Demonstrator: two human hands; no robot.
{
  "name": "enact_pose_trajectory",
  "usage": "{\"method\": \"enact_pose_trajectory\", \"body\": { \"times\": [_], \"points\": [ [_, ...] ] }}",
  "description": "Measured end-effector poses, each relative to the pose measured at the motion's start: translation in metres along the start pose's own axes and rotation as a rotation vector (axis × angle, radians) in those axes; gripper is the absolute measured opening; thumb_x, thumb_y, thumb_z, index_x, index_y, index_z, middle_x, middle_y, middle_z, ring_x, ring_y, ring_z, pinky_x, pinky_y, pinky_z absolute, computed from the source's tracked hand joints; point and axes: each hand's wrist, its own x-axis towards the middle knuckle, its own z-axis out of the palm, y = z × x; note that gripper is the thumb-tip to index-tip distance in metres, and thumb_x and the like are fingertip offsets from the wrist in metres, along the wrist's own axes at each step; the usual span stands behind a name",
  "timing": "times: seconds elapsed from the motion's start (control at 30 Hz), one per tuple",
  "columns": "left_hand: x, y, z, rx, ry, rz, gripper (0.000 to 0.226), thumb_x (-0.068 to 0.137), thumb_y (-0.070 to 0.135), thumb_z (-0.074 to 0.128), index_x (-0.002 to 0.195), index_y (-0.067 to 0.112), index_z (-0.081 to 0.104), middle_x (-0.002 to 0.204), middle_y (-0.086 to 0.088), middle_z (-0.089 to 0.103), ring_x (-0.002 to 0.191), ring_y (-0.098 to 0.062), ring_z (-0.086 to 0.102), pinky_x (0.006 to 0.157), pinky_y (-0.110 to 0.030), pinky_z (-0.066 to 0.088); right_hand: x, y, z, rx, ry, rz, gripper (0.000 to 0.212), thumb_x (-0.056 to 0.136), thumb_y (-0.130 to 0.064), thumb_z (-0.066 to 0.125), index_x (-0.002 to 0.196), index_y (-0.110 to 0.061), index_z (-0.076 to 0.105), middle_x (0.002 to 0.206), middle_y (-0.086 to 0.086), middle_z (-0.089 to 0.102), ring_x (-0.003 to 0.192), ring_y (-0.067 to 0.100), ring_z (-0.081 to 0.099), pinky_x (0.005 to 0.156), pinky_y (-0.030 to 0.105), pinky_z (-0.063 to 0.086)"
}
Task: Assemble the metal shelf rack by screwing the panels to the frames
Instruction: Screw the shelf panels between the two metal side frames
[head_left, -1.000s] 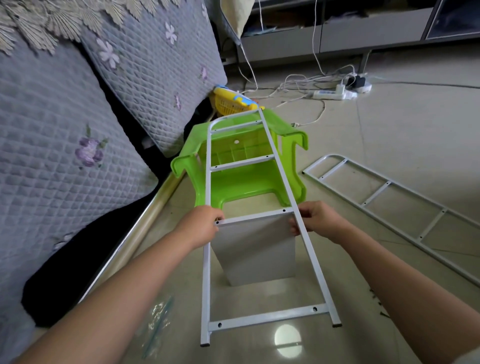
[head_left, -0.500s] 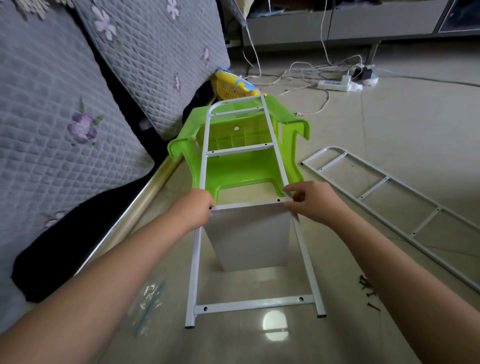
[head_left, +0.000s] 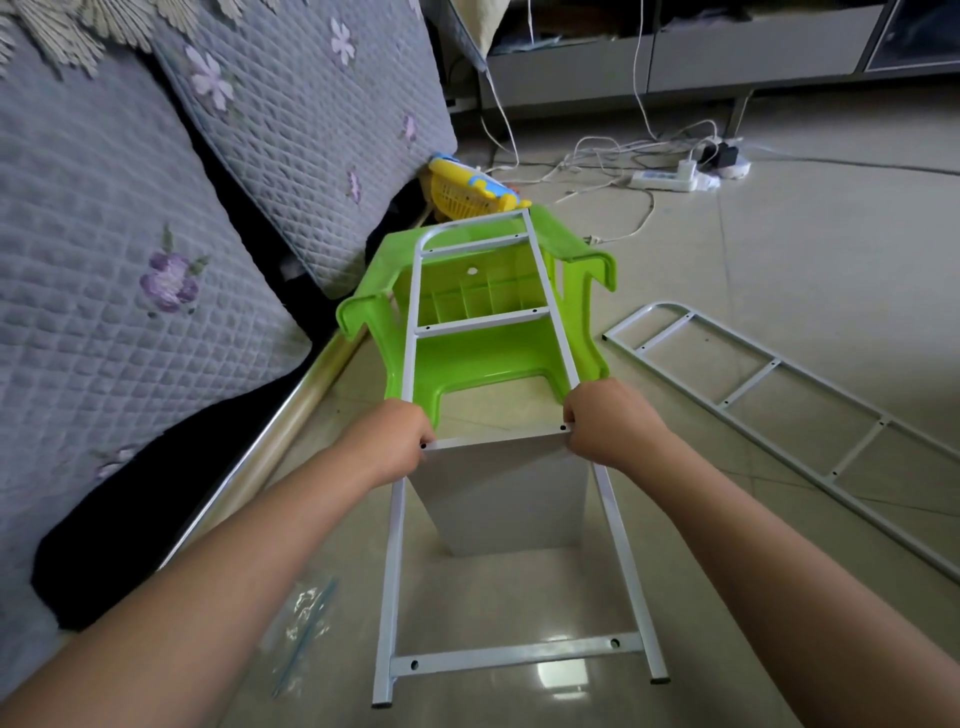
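A white ladder-like metal frame leans with its top on an overturned green plastic stool. A grey shelf panel stands on edge beneath the frame's third crossbar, its top edge against that bar. My left hand grips the frame's left rail where the panel's corner meets it. My right hand grips the right rail at the panel's other corner. A second white frame lies flat on the floor to the right.
A quilted grey sofa fills the left side. A clear plastic bag lies by the frame's left foot. A yellow basket sits behind the stool. A power strip and white cables lie at the back, before a grey cabinet.
My right hand has moved from on top of the crossbar's right end to gripping the right rail at the panel's corner. The left hand keeps its hold. The view has tilted slightly.
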Motion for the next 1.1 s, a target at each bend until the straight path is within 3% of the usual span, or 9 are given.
{"method": "enact_pose_trajectory", "body": {
  "times": [0.17, 0.27, 0.33, 0.63, 0.87, 1.03, 1.1],
  "points": [
    [0.002, 0.001, -0.001, 0.003, -0.007, 0.000, 0.015, 0.087, 0.009, 0.057, 0.074, 0.003, 0.062, 0.055, 0.002, 0.033, 0.070, -0.022, 0.042, 0.059, -0.025, 0.026, 0.002, 0.002, -0.001, 0.041, -0.005, 0.029, 0.028, 0.083, -0.005, 0.050, 0.107, -0.007, 0.064, 0.105, 0.010, 0.064, 0.097, 0.026, 0.061, 0.070, 0.027, 0.047],
    [0.006, -0.002, 0.000, 0.009, -0.045, 0.004, 0.036, 0.084, 0.007, 0.057, 0.053, 0.011, 0.039, 0.054, -0.001, 0.031, 0.068, -0.023, 0.041, 0.058, -0.026, 0.025, 0.004, 0.002, 0.000, 0.058, -0.002, 0.051, 0.028, 0.084, -0.006, 0.052, 0.108, -0.008, 0.064, 0.106, 0.008, 0.064, 0.097, 0.025, 0.061, 0.068, 0.026, 0.046],
    [0.008, -0.003, 0.000, 0.021, -0.057, 0.014, 0.042, 0.082, 0.006, 0.057, 0.049, 0.013, 0.033, 0.053, -0.001, 0.031, 0.067, -0.023, 0.040, 0.057, -0.026, 0.025, 0.005, 0.001, 0.000, 0.073, -0.002, 0.068, 0.028, 0.084, -0.005, 0.052, 0.108, -0.009, 0.064, 0.106, 0.008, 0.063, 0.097, 0.025, 0.060, 0.067, 0.025, 0.045],
    [0.011, -0.003, -0.002, 0.098, -0.068, 0.039, 0.042, 0.082, 0.006, 0.056, 0.051, 0.014, 0.029, 0.053, -0.003, 0.027, 0.065, -0.022, 0.034, 0.045, -0.027, 0.015, 0.003, 0.001, -0.005, 0.058, -0.018, 0.085, 0.029, 0.083, -0.006, 0.053, 0.110, -0.013, 0.062, 0.103, 0.007, 0.061, 0.082, 0.025, 0.056, 0.066, 0.025, 0.044],
    [0.014, -0.002, 0.000, 0.121, -0.058, 0.007, 0.041, 0.078, -0.003, 0.053, 0.051, 0.015, 0.027, 0.053, -0.004, 0.024, 0.052, -0.019, 0.025, 0.044, -0.026, 0.012, 0.000, -0.004, 0.002, 0.031, 0.027, 0.091, 0.032, 0.085, -0.003, 0.047, 0.113, -0.011, 0.061, 0.108, 0.009, 0.061, 0.094, 0.027, 0.060, 0.067, 0.026, 0.045],
    [0.016, -0.003, -0.007, 0.084, -0.123, 0.028, 0.040, 0.080, -0.001, 0.055, 0.050, 0.013, 0.032, 0.050, -0.002, 0.034, 0.044, -0.010, 0.037, 0.040, -0.020, 0.027, 0.000, -0.002, 0.002, 0.017, 0.007, 0.073, 0.027, 0.086, -0.008, 0.049, 0.109, -0.009, 0.063, 0.106, 0.010, 0.062, 0.090, 0.028, 0.059, 0.067, 0.027, 0.045],
    [0.015, -0.002, -0.006, 0.102, -0.110, 0.028, 0.040, 0.079, -0.002, 0.055, 0.050, 0.013, 0.031, 0.050, -0.003, 0.031, 0.045, -0.013, 0.031, 0.040, -0.021, 0.021, 0.000, -0.001, 0.001, 0.030, 0.002, 0.067, 0.026, 0.086, -0.009, 0.050, 0.108, -0.009, 0.063, 0.104, 0.010, 0.062, 0.089, 0.028, 0.059, 0.068, 0.027, 0.046]
  ]
}}
